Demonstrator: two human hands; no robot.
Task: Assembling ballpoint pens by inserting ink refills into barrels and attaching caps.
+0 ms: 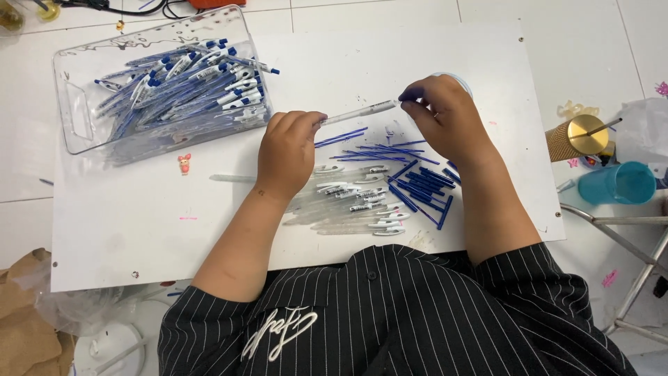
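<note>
Where the two hands meet above the white board [139,230], a clear pen barrel [358,112] lies nearly level, its long axis running left to right and rising slightly rightward. Left hand [287,152] is closed around the lower end; right hand [438,115] pinches the upper tip. Both are equally near. Just below: loose clear barrels [348,198] and blue refills [421,182]. Far left, well apart, a clear bin [76,118] of finished pens [188,83].
</note>
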